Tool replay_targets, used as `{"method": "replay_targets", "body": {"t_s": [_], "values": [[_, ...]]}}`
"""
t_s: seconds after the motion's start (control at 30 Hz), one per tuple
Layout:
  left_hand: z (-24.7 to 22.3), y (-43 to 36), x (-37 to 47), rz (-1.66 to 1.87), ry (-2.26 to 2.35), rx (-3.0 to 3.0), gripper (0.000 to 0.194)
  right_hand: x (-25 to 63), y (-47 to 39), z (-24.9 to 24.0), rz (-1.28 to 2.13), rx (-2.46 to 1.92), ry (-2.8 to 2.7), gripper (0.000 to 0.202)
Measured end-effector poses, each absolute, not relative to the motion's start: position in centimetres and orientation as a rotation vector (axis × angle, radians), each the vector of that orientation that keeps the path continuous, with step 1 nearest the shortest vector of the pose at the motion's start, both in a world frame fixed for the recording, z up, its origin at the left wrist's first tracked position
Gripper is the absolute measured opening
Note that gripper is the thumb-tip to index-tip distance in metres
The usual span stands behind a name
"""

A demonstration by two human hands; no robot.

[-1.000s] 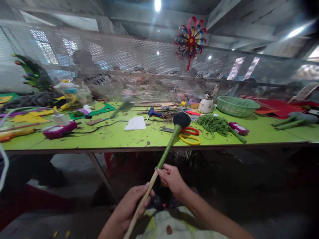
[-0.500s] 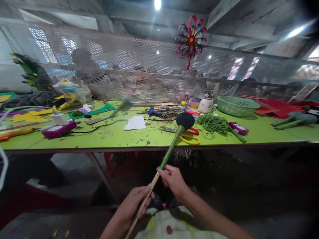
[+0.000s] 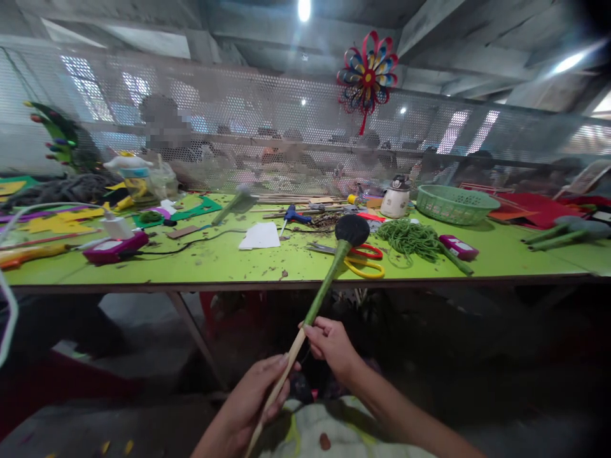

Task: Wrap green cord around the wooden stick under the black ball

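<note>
A wooden stick [image 3: 296, 344] slants up from my lap, its upper part wrapped in green cord and topped by a dark, rounded head [image 3: 352, 230]. My left hand [image 3: 260, 389] is closed around the bare lower wood. Higher up, my right hand [image 3: 331, 343] pinches the stick where the green wrapping [image 3: 321, 294] ends. The head hangs over the table's front edge, in front of scissors [image 3: 366, 259] with red and yellow handles. A heap of green cord [image 3: 410, 240] lies right of the scissors.
On the green table [image 3: 214, 264] are a blue glue gun [image 3: 296, 215], white paper [image 3: 259, 235], a magenta box [image 3: 114, 247], a green basket [image 3: 456, 207] and a pale jar [image 3: 395, 200]. More green-stemmed pieces [image 3: 563, 230] lie far right. A perforated metal screen [image 3: 214, 102] stands behind.
The stick's dark head has shifted very slightly left. Both hands keep their hold in nearly the same place, and the whole view has moved a little.
</note>
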State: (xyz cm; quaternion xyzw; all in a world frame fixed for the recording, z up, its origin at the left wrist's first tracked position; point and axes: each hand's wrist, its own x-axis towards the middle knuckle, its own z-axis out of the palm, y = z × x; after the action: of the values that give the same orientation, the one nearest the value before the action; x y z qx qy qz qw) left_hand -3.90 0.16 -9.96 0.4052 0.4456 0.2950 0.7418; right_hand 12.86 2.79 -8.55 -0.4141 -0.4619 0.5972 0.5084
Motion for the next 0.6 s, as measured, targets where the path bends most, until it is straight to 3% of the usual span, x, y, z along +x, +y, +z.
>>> {"method": "replay_targets", "body": {"t_s": [0.17, 0.43, 0.6], "values": [[-9.3, -0.1, -3.4, 0.848, 1.181, 1.149, 0.040, 12.6, 3.0, -8.8, 1.389, -1.018, -1.112, 0.034], [-9.5, 0.7, -4.2, 0.589, 0.830, 0.795, 0.039, 12.8, 2.8, -8.4, 1.476, -0.956, -1.100, 0.032], [-9.8, 0.5, -4.0, 0.791, 1.210, 1.186, 0.035, 12.5, 3.1, -8.9, 1.432, -0.983, -1.085, 0.031]]}}
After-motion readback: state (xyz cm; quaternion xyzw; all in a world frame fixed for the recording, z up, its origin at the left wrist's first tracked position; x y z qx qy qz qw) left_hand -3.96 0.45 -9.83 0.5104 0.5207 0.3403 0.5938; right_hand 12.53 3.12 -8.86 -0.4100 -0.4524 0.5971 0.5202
